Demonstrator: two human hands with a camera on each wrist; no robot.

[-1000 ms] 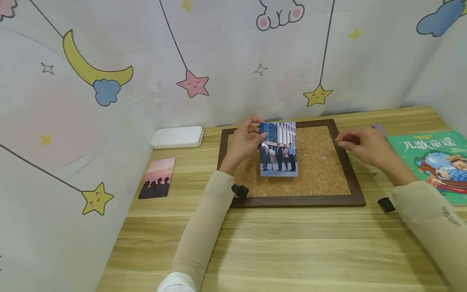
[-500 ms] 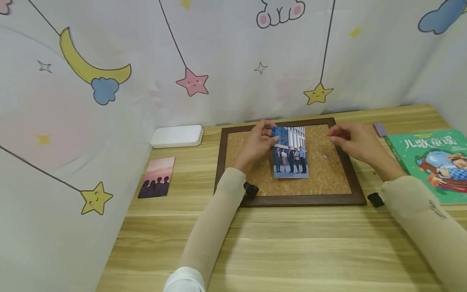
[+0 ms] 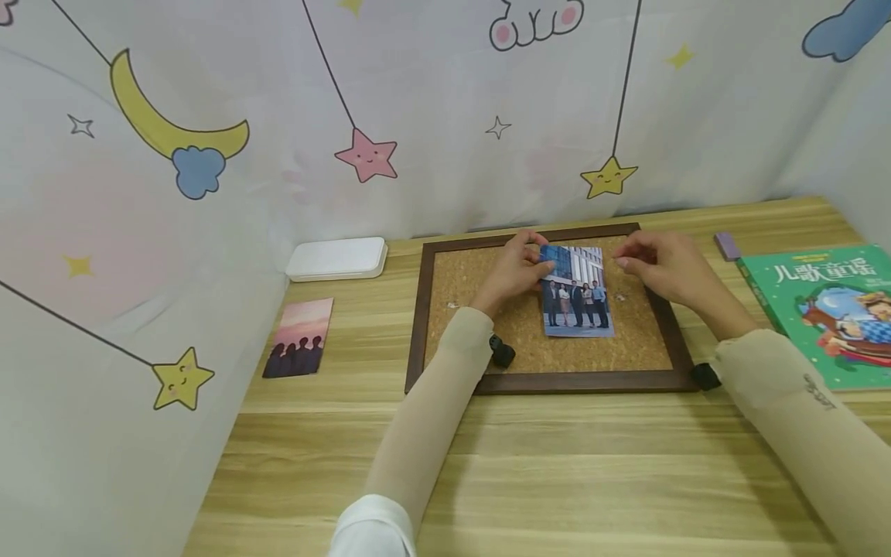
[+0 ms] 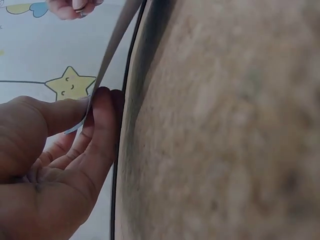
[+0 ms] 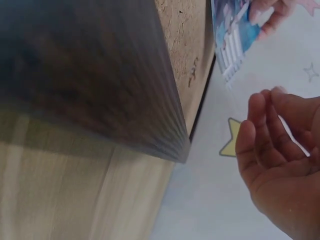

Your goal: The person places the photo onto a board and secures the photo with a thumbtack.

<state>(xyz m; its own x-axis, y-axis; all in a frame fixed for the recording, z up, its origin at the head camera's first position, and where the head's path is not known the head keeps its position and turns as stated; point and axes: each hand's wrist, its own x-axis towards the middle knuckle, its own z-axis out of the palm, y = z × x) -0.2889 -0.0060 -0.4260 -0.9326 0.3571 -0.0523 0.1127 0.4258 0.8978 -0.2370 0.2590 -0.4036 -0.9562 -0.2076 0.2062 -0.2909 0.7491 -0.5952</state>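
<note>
My left hand (image 3: 513, 271) pinches the upper left edge of a photo (image 3: 578, 305) of several people before a building. The photo stands over the cork board (image 3: 501, 340), which has a dark brown frame. In the left wrist view, the thumb and fingers (image 4: 102, 120) bend the paper edge beside the board. Right of the photo, my right hand (image 3: 664, 263) has thumb and index fingertips together. A tiny shiny thing (image 4: 81, 13) shows at those tips in the left wrist view; its kind is unclear. Small clear bits (image 3: 621, 296) sit on the cork at right.
A second photo (image 3: 299, 338) with dark silhouettes against a pink sky lies on the table left of the board. Behind it is a white case (image 3: 337, 259). A green book (image 3: 821, 309) and a small purple block (image 3: 727, 246) lie at right. A printed curtain (image 3: 445, 100) hangs behind.
My left hand has carried the photo rightward across the board. My right hand has moved left over the board's right edge, closer to the photo.
</note>
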